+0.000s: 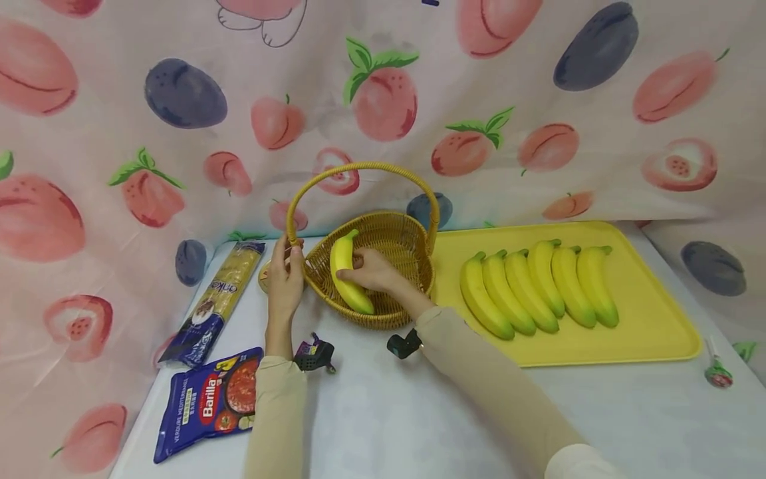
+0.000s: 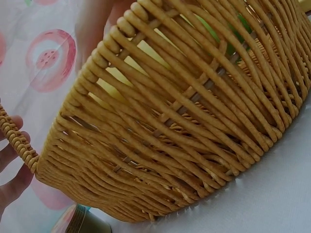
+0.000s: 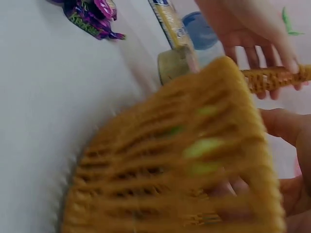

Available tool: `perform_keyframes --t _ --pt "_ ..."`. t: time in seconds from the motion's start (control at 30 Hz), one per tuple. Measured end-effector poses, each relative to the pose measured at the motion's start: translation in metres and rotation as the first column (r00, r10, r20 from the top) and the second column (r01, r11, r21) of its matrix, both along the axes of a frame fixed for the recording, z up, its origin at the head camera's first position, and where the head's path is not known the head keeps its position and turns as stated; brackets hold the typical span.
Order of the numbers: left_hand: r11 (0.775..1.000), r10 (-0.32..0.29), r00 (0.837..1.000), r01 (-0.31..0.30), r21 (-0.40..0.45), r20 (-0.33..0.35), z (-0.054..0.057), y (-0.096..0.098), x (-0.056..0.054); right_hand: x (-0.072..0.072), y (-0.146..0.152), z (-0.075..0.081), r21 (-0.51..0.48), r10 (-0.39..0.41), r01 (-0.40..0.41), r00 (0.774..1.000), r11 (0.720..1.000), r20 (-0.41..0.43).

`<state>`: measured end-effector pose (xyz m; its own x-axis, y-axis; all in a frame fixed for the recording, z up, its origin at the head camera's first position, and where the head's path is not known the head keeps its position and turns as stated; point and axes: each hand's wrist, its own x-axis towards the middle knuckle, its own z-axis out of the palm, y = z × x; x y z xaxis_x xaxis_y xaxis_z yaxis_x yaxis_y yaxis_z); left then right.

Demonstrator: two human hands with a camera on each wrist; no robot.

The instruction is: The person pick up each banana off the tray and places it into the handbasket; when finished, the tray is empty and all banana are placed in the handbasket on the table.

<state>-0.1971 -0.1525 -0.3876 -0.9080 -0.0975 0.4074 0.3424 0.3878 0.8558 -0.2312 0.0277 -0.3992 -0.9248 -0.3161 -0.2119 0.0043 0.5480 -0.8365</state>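
Observation:
A yellow banana (image 1: 344,276) stands slanted inside the wicker basket (image 1: 389,319), against its left side. My right hand (image 1: 374,271) reaches into the basket and grips the banana around its middle, thumb across the front. In the left wrist view, bits of yellow and green show through the weave of the basket (image 2: 170,111). My left hand (image 1: 286,273) holds the left foot of the basket's arched handle (image 1: 365,165). The right wrist view shows those left fingers curled round the handle (image 3: 277,80); the basket wall is blurred there.
Several bananas (image 1: 541,286) lie in a row on a yellow tray (image 1: 646,332) at the right. At the left are a spaghetti pack (image 1: 215,299), a blue Barilla pouch (image 1: 206,402) and a small round tin (image 3: 175,65). A purple-wrapped candy (image 3: 92,19) and a lollipop (image 1: 718,372) also lie there.

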Motion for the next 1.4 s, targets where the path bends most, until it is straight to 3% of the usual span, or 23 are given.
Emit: perform_keyframes --t 0.2,0.6,1.0,1.4 --pt "1.0 -0.005 1.0 0.004 0.006 0.027 -0.002 -0.004 0.003 -0.005 -0.02 -0.012 0.052 0.017 -0.018 1.0 0.999 0.013" --pt "0.999 -0.032 0.999 0.032 0.015 0.026 -0.002 -0.003 0.004 -0.01 -0.025 -0.012 0.222 -0.002 -0.021 0.995 0.975 0.104" --pt "0.999 -0.037 0.999 0.037 0.02 0.019 0.0 -0.004 0.0 -0.01 -0.027 -0.009 0.248 0.008 -0.026 0.997 0.968 0.073" --pt "0.999 -0.036 0.999 0.036 0.02 0.023 -0.001 -0.004 -0.001 -0.008 -0.013 -0.005 0.198 0.018 -0.026 0.999 0.98 0.042"
